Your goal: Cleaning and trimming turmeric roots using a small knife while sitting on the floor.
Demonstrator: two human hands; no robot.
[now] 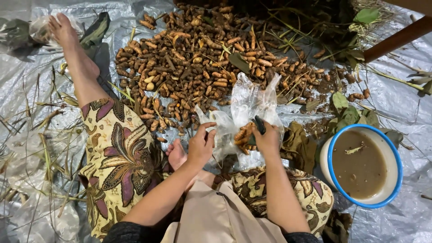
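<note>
The left hand [201, 145] pinches the rim of a crumpled clear plastic bag [246, 110]; the right hand [266, 138] grips orange-brown roots [241, 135] inside it.

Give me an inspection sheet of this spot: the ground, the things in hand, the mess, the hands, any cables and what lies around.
Surface: silvery plastic sheet spread on the ground, dirty with soil.
Job's things: clear plastic bag holding a few orange-brown roots; large pile of roots just beyond it.
Clutter: dry stalks at left, green leaves, crumpled brown cloth.
Hands: left hand pinches the bag's edge; right hand grips the bag and a small dark object, unclear what.
Cables: nothing seen.
Surroundings: blue-rimmed white basin of muddy water at right; the person's bare foot stretched out at left; brown wooden bar top right.
</note>
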